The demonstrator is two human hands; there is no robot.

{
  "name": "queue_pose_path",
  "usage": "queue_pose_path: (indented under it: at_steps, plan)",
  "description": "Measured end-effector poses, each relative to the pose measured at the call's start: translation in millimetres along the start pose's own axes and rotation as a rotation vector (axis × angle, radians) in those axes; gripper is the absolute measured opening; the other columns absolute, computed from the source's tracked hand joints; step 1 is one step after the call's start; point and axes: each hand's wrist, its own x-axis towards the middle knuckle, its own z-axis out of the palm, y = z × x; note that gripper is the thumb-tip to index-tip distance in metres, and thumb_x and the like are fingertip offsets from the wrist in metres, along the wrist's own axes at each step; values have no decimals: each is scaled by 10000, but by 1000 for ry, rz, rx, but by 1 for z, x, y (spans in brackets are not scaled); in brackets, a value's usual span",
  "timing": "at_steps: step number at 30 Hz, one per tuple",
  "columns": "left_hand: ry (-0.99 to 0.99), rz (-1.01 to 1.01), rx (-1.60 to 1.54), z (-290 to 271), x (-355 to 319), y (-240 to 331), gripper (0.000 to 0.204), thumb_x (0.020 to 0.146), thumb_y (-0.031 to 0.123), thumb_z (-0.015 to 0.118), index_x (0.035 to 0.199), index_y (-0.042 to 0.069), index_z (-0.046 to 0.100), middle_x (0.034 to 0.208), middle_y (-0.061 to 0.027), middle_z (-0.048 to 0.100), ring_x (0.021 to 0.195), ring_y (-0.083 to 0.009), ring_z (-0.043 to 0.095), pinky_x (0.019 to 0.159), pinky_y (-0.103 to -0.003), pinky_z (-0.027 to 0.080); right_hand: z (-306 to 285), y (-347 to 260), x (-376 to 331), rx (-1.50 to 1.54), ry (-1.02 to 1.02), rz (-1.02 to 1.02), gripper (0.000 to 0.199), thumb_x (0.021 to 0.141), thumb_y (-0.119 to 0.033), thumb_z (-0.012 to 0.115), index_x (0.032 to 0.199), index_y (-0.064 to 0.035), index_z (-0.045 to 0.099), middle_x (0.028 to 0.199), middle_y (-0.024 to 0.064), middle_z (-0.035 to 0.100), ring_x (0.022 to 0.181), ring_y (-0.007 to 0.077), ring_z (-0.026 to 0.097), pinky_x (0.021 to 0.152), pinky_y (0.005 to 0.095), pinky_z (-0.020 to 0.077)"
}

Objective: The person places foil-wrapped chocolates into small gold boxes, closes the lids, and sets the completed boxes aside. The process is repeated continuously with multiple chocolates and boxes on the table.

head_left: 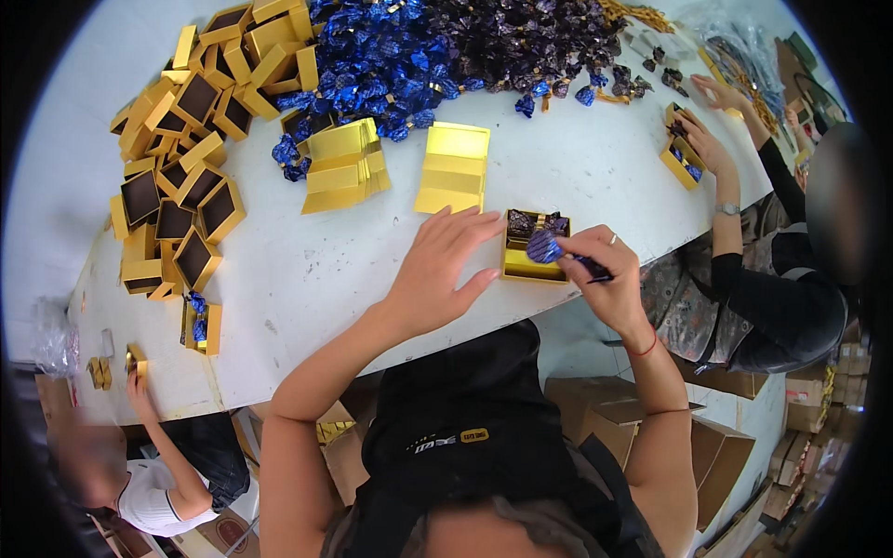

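Observation:
In front of me on the white table stands a small gold box [538, 276], with dark brown foil-wrapped candies [521, 226] along its far side and bare gold lining on its near side. My right hand [605, 279] pinches a blue foil-wrapped candy [543, 246] over the box. Another dark wrapped end sticks out among its fingers; whether it is a second candy I cannot tell. My left hand [442, 260] lies open beside the box's left edge, fingers spread, holding nothing. Just beyond it rests a folded gold card liner [454, 167].
Empty gold boxes [195, 98] are heaped at the left. Piles of blue candies [381, 60] and dark candies [526, 42] fill the far side. A stack of gold liners [346, 167] lies left of centre. Co-workers sit right and lower left; one's hand [704, 144] is over another box [684, 166].

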Motion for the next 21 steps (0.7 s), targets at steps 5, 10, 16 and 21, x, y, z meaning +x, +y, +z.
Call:
queue_pose_path:
  at_steps: [5, 10, 16, 21]
  plan:
    - [-1, 51, 15, 39, 30, -9, 303, 902, 172, 676, 1182, 66, 629, 1280, -108, 607, 1237, -321, 528, 1136, -502, 324, 5, 17, -16, -265, -34, -102, 346, 754, -70, 834, 1083, -68, 725, 928, 101, 634, 720, 244, 647, 633, 329, 548]
    - [-54, 73, 174, 62, 38, -16, 209, 876, 128, 689, 1080, 85, 675, 1179, -111, 629, 1148, -316, 552, 1099, -489, 362, 0, 2, -7, -345, -157, -136, 536, 739, -154, 845, 1243, -105, 669, 1176, 108, 647, 821, 286, 685, 697, 363, 576]
    - [284, -10, 30, 7, 6, -57, 300, 838, 85, 704, 1134, 76, 657, 1179, -108, 656, 1161, -320, 575, 1052, -420, 411, 1, 39, -10, -514, -149, 12, 577, 826, -5, 713, 1374, -142, 599, 1349, 154, 609, 1166, 353, 636, 919, 392, 558]
    - [725, -317, 699, -151, -95, -149, 542, 743, 42, 738, 1262, 51, 582, 1268, -139, 623, 1182, -325, 574, 1025, -413, 423, -35, 71, 25, -596, 307, 39, 514, 828, -68, 777, 1321, -102, 635, 1188, 131, 671, 984, 269, 693, 757, 358, 583]
